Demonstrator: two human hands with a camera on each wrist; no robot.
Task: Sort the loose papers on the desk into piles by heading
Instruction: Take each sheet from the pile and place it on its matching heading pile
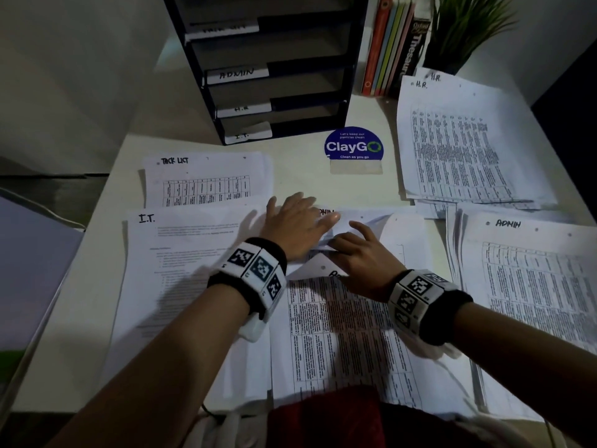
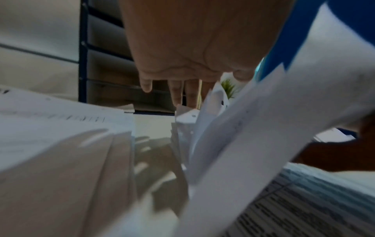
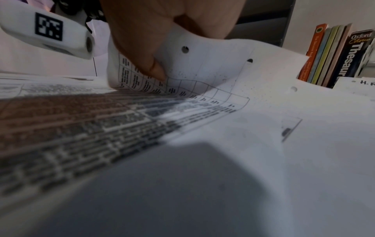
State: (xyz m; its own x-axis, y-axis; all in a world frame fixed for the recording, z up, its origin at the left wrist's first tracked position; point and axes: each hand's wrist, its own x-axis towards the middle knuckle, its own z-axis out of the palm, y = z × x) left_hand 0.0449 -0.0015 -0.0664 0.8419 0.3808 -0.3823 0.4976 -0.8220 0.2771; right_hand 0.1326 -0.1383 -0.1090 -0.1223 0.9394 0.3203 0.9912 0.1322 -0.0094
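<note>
Sorted piles lie on the white desk [image 1: 300, 176]: TASK LIST [image 1: 206, 182] at the back left, I.T. [image 1: 181, 270] at the front left, H.R. [image 1: 465, 143] at the back right, ADMIN [image 1: 529, 286] at the right. A loose stack of printed tables [image 1: 339, 334] lies in the centre. My left hand [image 1: 310, 215] rests flat with straight fingers [image 2: 178, 91] on a sheet whose heading is partly hidden. My right hand [image 1: 352, 244] pinches the top edge of the loose stack's top sheet [image 3: 202, 64] and curls it up, the thumb [image 3: 154, 69] under it.
A black tray rack [image 1: 268, 76] labelled ADMIN, H.R. and I.T. stands at the back. Next to it are a blue ClayGo sign [image 1: 353, 147], upright books [image 1: 394, 43] and a plant [image 1: 465, 27]. The desk edge runs down the left.
</note>
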